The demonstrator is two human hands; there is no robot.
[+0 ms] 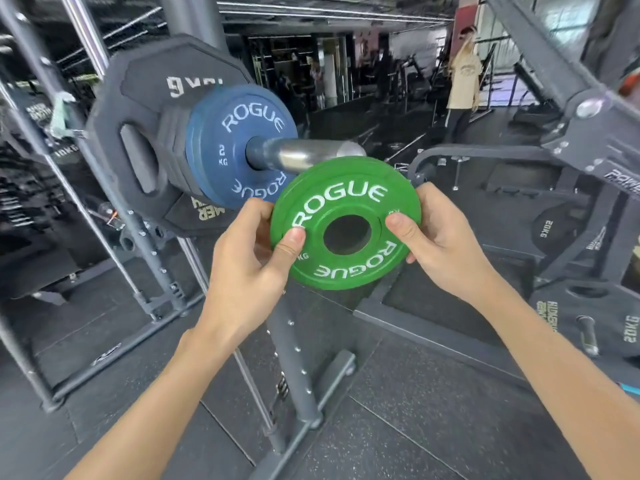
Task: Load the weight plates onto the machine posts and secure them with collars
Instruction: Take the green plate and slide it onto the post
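Observation:
I hold a small green plate (346, 221) marked ROGUE in both hands, just below and in front of the tip of the steel post (311, 154). My left hand (256, 268) grips its left edge with the thumb on the face. My right hand (440, 244) grips its right edge. On the post sit a blue 2 kg plate (228, 147) and, behind it, thinner black plates and a large black plate (138, 133). The green plate's hole is lower than the post and off it. No collar is in view.
The machine's grey upright (298, 368) and foot stand right below my hands. Black 20 kg plates (588, 327) hang on storage pegs at the right. The machine's arm (588, 133) crosses the upper right. A person (464, 81) stands far back on the rubber floor.

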